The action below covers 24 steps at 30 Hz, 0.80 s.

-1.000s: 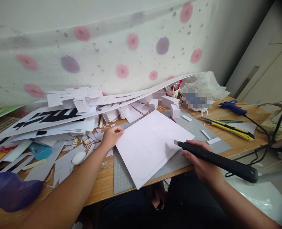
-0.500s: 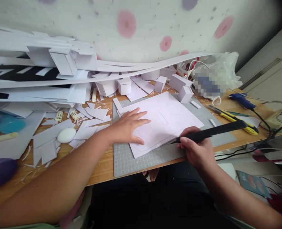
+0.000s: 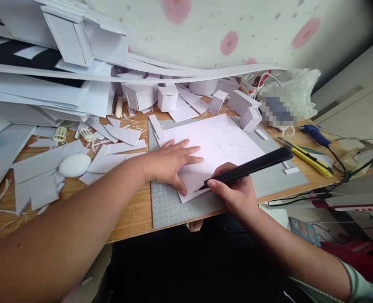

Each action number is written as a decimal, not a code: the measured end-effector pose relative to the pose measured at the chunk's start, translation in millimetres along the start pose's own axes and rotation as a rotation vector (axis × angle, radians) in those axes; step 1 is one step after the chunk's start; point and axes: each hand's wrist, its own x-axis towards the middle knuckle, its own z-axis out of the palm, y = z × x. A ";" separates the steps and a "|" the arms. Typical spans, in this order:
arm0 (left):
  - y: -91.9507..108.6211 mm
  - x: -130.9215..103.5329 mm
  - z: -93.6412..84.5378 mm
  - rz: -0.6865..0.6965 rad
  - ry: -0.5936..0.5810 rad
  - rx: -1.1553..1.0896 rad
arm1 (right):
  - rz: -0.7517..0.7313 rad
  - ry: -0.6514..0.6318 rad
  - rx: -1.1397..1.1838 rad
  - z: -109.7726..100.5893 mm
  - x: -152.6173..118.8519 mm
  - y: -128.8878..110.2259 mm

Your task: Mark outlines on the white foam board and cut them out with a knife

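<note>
A white sheet (image 3: pixel 214 139) with thin drawn lines lies on a grey gridded cutting mat (image 3: pixel 170 210). My left hand (image 3: pixel 173 164) rests flat on the sheet's left part, fingers spread. In my right hand (image 3: pixel 233 187) is a long black cutting tool (image 3: pixel 252 166), held slantwise, its thin tip at the sheet's near edge, close to my left thumb. The fingers of my right hand are wrapped round its lower part. A narrow white strip (image 3: pixel 156 126) lies at the mat's far left corner.
White scraps (image 3: pixel 123 134) and a white oval object (image 3: pixel 75 165) lie left. Small white boxes (image 3: pixel 167 99) stand behind the mat. A yellow cutter (image 3: pixel 312 160) and blue glue gun (image 3: pixel 315 134) are right. Stacked white boards (image 3: pixel 47 94) rise at the far left.
My right hand has moved left along the sheet's near edge with the black tool, coming closer to my left thumb. The camera view has shifted; my left hand stays spread on the sheet.
</note>
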 end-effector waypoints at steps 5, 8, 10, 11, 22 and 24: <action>3.4 -1.5 -1.6 -0.015 -0.010 0.001 | -0.035 -0.003 -0.044 0.8 -2.1 1.4; 3.1 -1.1 -0.7 -0.020 0.005 0.000 | -0.038 -0.014 -0.057 1.4 -2.5 0.6; 2.6 -0.8 0.3 -0.015 0.021 -0.005 | -0.038 -0.019 -0.068 1.7 -2.3 -0.4; 2.5 -0.7 0.8 -0.011 0.027 -0.010 | -0.040 -0.019 -0.074 1.7 -2.1 -0.9; 0.0 -1.4 4.3 -0.009 0.002 -0.023 | -0.034 -0.048 -0.043 -7.0 0.6 0.6; -0.8 -0.8 4.6 -0.011 -0.008 -0.018 | -0.024 -0.052 -0.049 -10.6 2.1 1.3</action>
